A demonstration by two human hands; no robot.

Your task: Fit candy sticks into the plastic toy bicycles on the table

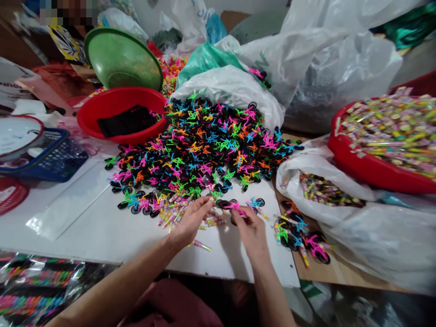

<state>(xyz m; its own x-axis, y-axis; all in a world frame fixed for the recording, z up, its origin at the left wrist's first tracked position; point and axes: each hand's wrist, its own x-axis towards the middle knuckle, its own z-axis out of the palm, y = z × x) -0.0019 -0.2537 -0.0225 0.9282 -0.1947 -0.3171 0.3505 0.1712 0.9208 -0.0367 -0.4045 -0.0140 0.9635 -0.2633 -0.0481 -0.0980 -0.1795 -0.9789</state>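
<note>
Two bare hands at work above a white worktop (102, 236), between its near edge and the main pile. One pink toy bicycle (235, 206) is gripped between the thumb and fingers of the right hand (252, 227); its long axis runs roughly parallel to the near edge, one black wheel toward the left hand — which end is the front cannot be told. The left hand (193, 218) is closed at the fingertips on one small pale piece (211, 200), too small to identify.

Beyond the hands, one large pile of toy bicycles (204, 150), overlapping too densely to count, their axes in all directions. At the pile's near side, a scatter of wrapped sticks (175, 211), also uncountable; one single stick (202, 246) lies apart, nearer the near edge, slanting down toward the near right corner. Along the right edge, one smaller group of bicycles (293, 229) — at least four, in orange, blue, green and pink.

Surrounding containers: one green basin (122, 56), tilted; two red basins, the left (112, 97) with a black article (126, 120), the right (361, 156) heaped with wrapped pieces (391, 136); one blue basket (61, 156).
</note>
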